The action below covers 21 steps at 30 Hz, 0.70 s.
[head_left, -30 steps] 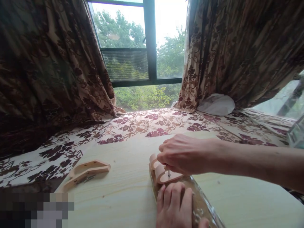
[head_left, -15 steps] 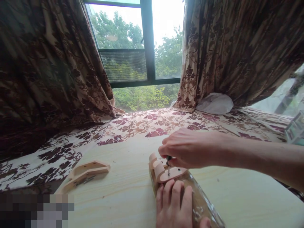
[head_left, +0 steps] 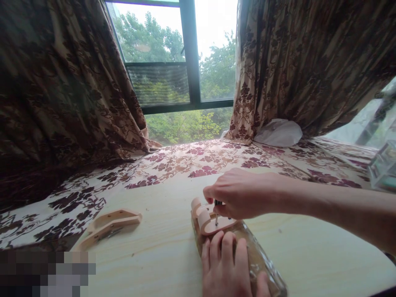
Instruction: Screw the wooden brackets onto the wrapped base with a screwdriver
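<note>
My right hand (head_left: pixel 239 194) is closed around the dark handle of a small screwdriver (head_left: pixel 218 203). Its metal shaft points down to a hole in a pale wooden piece (head_left: pixel 211 226) with rounded ends. That piece lies on a brown slab wrapped in clear plastic (head_left: pixel 262 253). My left hand (head_left: pixel 225 266) rests flat on the wrapped slab, fingers stretched forward, their tips close against the near edge of the wooden piece. The fingers of my right hand partly cover the screwdriver and the far side of the wood.
Angled wooden parts (head_left: pixel 119 220) lie on the left of the pale wooden tabletop (head_left: pixel 163 247). Beyond it spreads a floral cloth (head_left: pixel 173 165), with a white plastic bag (head_left: pixel 280 133) by the curtain. A clear box (head_left: pixel 383 167) stands at far right.
The view has shifted slightly, so the hands and slab appear a little further left. My right hand has turned slightly around the screwdriver; my left hand stays on the slab.
</note>
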Available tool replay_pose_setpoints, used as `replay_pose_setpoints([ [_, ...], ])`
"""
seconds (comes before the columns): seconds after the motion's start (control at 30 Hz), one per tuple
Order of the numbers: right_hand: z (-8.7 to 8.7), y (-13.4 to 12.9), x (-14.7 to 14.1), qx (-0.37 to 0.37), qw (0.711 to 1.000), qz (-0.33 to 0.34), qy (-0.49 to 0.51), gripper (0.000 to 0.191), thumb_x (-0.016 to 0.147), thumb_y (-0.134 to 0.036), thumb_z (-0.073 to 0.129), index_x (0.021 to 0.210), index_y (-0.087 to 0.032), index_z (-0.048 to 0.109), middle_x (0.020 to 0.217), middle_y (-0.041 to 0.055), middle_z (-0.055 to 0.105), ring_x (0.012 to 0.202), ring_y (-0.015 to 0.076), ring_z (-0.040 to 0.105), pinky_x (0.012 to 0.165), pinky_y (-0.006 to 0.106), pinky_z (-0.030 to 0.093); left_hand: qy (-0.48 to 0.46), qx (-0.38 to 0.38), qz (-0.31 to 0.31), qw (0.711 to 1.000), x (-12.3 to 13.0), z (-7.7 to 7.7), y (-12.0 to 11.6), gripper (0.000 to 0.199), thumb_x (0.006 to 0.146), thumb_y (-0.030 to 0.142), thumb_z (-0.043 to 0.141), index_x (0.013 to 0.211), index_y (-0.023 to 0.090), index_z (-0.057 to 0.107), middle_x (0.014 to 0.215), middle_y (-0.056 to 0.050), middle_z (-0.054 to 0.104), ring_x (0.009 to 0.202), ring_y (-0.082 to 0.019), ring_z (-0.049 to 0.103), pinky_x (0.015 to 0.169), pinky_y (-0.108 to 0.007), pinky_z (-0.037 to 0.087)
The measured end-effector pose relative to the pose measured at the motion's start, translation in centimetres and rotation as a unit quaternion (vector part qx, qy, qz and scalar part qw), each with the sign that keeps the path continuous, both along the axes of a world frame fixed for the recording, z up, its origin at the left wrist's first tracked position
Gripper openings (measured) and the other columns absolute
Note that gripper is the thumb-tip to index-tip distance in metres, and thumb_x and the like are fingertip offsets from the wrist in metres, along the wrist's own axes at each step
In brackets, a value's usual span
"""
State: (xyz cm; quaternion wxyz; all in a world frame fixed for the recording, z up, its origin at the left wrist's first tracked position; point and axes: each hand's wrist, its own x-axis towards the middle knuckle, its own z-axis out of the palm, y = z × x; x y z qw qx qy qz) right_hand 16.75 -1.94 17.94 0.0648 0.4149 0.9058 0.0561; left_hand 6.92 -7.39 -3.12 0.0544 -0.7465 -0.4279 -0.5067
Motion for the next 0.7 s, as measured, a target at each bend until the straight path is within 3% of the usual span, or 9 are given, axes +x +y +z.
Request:
replay_pose_setpoints([
  [0.1,0.5,-0.4,-0.4,0.006,0.999,0.019,-0.031,0.019,0.082,-0.021,0.052,0.092,-0.015,0.067,0.076,0.0074,0.068,0.059,0.0146,0.051,0.048,0.028,0.022,0.028,-0.026,0.002,0.999,0.0,0.4,-0.3,0.034,0.067,0.039,0.062,0.098,0.025,0.063,0.106,-0.003,0.063,0.101,-0.028,0.052,0.094,-0.046,0.033],
  [0.23,0.1,-0.3,-0.4,-0.011,0.998,0.050,-0.027,0.021,0.084,-0.017,0.047,0.077,-0.013,0.066,0.068,0.0076,0.065,0.052,0.0126,0.045,0.047,0.028,0.022,0.059,-0.008,0.014,0.998,-0.1,0.5,-0.2,0.036,0.067,0.037,0.060,0.101,0.025,0.061,0.106,-0.005,0.061,0.104,-0.029,0.050,0.095,-0.047,0.031],
  [0.4,-0.8,0.6,0.1,0.007,1.000,-0.005,0.014,0.025,0.084,-0.022,0.045,0.076,-0.015,0.068,0.069,0.0079,0.067,0.053,0.0127,0.046,0.048,0.027,0.022,0.061,-0.008,0.005,0.998,-0.1,0.3,-0.1,0.037,0.069,0.039,0.059,0.103,0.024,0.060,0.107,-0.006,0.061,0.104,-0.029,0.050,0.097,-0.049,0.030],
  [0.53,-0.3,0.4,-0.1,0.009,1.000,-0.026,-0.003,0.022,0.084,-0.025,0.049,0.085,-0.015,0.068,0.073,0.0084,0.068,0.057,0.0139,0.050,0.048,0.028,0.023,0.054,-0.008,-0.001,0.998,-0.1,0.2,-0.2,0.037,0.072,0.040,0.056,0.105,0.024,0.060,0.108,-0.006,0.061,0.107,-0.029,0.050,0.099,-0.049,0.029],
  [0.63,0.5,-0.1,-0.4,0.002,1.000,0.004,-0.031,0.018,0.083,-0.023,0.053,0.092,-0.014,0.067,0.075,0.0077,0.067,0.059,0.0142,0.051,0.049,0.028,0.024,0.055,-0.015,-0.006,0.998,-0.2,0.2,-0.2,0.036,0.073,0.038,0.055,0.105,0.025,0.060,0.107,-0.006,0.061,0.107,-0.028,0.050,0.099,-0.047,0.028],
  [0.7,0.7,-0.3,-0.6,-0.004,0.999,0.037,-0.037,0.015,0.083,-0.018,0.052,0.086,-0.014,0.066,0.074,0.0071,0.066,0.058,0.0132,0.048,0.049,0.028,0.025,0.063,-0.015,-0.003,0.998,-0.2,0.2,-0.1,0.036,0.073,0.037,0.053,0.105,0.024,0.060,0.107,-0.006,0.060,0.107,-0.028,0.049,0.100,-0.048,0.026],
])
